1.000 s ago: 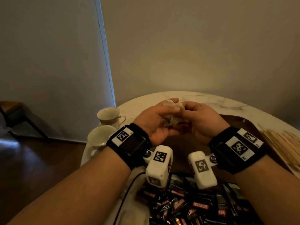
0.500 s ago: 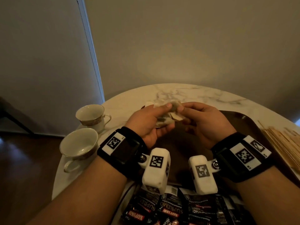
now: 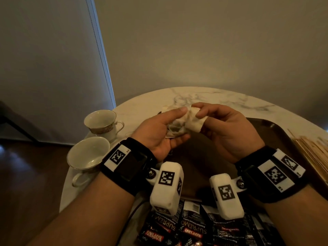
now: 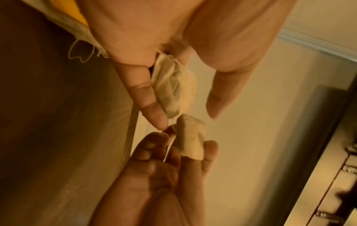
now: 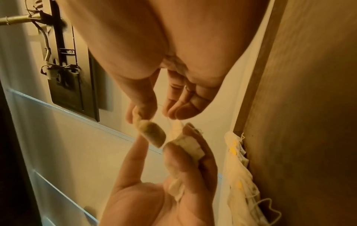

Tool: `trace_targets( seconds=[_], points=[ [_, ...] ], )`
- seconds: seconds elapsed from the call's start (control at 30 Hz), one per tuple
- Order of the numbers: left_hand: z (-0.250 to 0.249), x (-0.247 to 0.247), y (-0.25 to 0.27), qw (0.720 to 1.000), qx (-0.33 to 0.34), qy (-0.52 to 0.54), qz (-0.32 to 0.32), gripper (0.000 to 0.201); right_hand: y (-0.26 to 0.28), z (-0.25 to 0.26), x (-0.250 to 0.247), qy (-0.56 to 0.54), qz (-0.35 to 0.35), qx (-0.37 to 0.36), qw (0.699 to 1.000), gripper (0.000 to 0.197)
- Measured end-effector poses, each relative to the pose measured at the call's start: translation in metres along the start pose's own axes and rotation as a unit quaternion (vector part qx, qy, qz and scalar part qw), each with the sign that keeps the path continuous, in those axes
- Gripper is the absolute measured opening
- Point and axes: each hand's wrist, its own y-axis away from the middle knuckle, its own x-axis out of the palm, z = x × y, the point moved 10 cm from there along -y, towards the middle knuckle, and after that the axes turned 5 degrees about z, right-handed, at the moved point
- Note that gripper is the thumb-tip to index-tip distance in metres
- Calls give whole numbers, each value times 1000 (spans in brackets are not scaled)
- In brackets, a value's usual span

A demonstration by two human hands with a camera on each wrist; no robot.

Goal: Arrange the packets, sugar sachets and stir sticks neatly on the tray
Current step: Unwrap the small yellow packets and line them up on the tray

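Midair above the far end of the brown tray (image 3: 276, 132), two tea bags are being sorted: the left hand (image 3: 159, 134) curls its fingers and thumb round a crumpled bag (image 3: 174, 127), while the right hand (image 3: 229, 132) pinches a second bag (image 3: 194, 122) by its end, its long axis running across toward the left. The bags touch between the hands, a string (image 4: 169, 150) hanging below. Tray floor lies directly beneath; coffee packets (image 3: 193, 228) wait nearer the person, stir sticks (image 3: 314, 151) to the right.

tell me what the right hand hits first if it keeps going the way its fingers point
Most likely the left hand and its tea bags: the right hand points left at them, almost touching.
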Motion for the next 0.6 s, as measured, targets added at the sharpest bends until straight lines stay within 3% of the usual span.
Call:
trace_targets(
  seconds=[0.1, 0.33, 0.47, 0.53, 0.6],
  points=[
    [1, 6, 4, 998, 9, -61, 19, 12, 1, -1, 3, 12, 10, 5, 1000, 49],
    [-11, -4, 2, 990, 71, -124, -23, 35, 2, -2, -4, -11, 3, 42, 999, 28],
    [-15, -7, 2, 984, 91, -152, -37, 31, 4, -12, -6, 73, -10, 94, 993, 32],
    [-14, -8, 1, 983, 87, -157, -39, 25, 5, -9, -7, 73, -21, 77, 994, 25],
    [-14, -11, 0, 984, 80, -153, -49, 17, 5, 3, -13, 6, -53, 25, 998, 16]
  ],
)
